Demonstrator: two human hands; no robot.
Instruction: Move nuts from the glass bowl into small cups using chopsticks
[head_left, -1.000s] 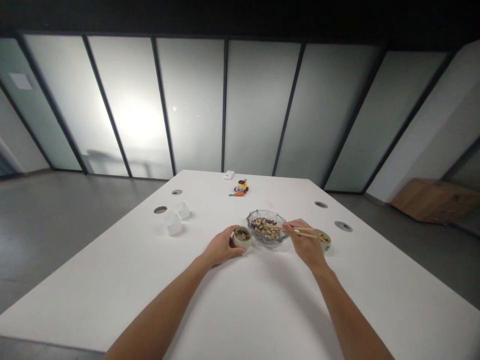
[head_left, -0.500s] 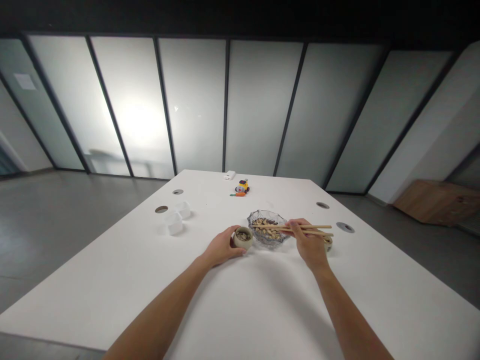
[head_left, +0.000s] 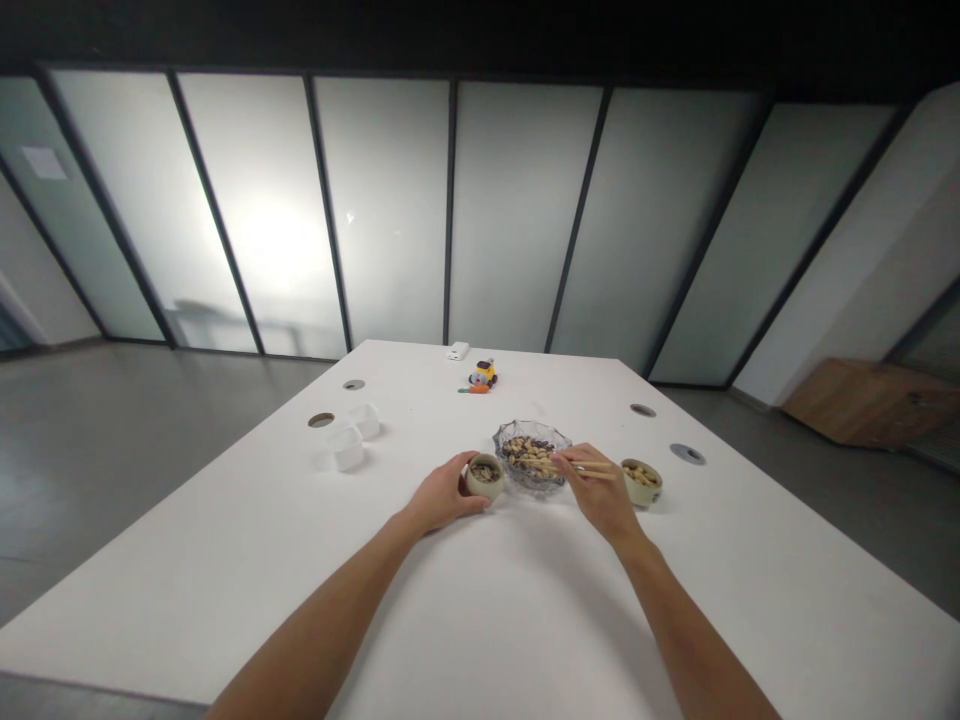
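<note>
My left hand (head_left: 448, 492) is wrapped round the side of a small pale cup (head_left: 484, 486) that holds dark seeds. Just right of it stands a clear glass bowl (head_left: 534, 482) with a mix of peanuts and dark seeds (head_left: 529, 452). My right hand (head_left: 600, 492) grips a pair of wooden chopsticks (head_left: 592, 468), whose tips reach into the glass bowl over the nuts. Beyond the right hand sits a second pale cup (head_left: 643, 492) filled with peanuts. Whether the chopstick tips pinch anything is too small to tell.
Two clear plastic containers (head_left: 345, 450) stand on the left of the white table (head_left: 247, 560). Farther back lie a yellow toy car (head_left: 484, 374), an orange toy carrot (head_left: 477, 390) and a white box (head_left: 457, 351). Round holes (head_left: 688, 455) open near both table sides.
My right hand has moved left and tilted the chopsticks down into the glass bowl, uncovering the peanut cup. My left hand stays on its cup.
</note>
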